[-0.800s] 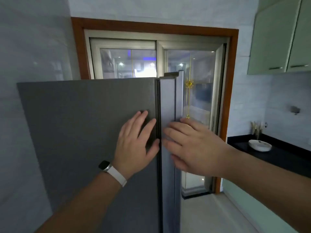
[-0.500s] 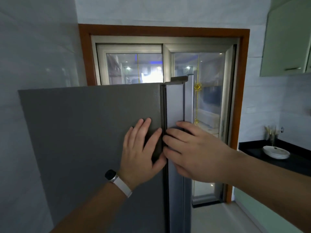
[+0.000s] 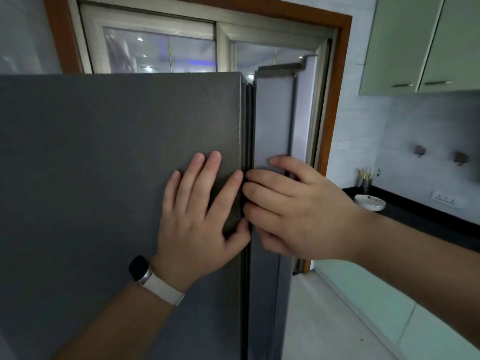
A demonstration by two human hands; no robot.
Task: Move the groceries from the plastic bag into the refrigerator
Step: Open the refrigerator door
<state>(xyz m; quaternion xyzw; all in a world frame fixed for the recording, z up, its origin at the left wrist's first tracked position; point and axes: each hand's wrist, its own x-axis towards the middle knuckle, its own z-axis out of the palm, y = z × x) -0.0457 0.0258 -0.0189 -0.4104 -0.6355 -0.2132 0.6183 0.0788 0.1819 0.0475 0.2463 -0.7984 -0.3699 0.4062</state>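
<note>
Dark grey textured refrigerator (image 3: pixel 104 178): stands directly before me, its flat face filling the left half of the view.

Left hand (image 3: pixel 197 216): lies flat against that face near its right edge, fingers straight and spread, thumb at the seam, holding nothing.

Right hand (image 3: pixel 298 211): grips the edge of the pale grey refrigerator door (image 3: pixel 272 120) just right of the seam, fingertips tucked into the gap, thumb across the pale surface.

The two hands nearly touch. How far the door stands open I cannot tell.

Black-faced watch on a white strap (image 3: pixel 141 268): on my left wrist.

Black desk (image 3: pixel 428 222) at right: bears a stack of white plates (image 3: pixel 370 202).
</note>
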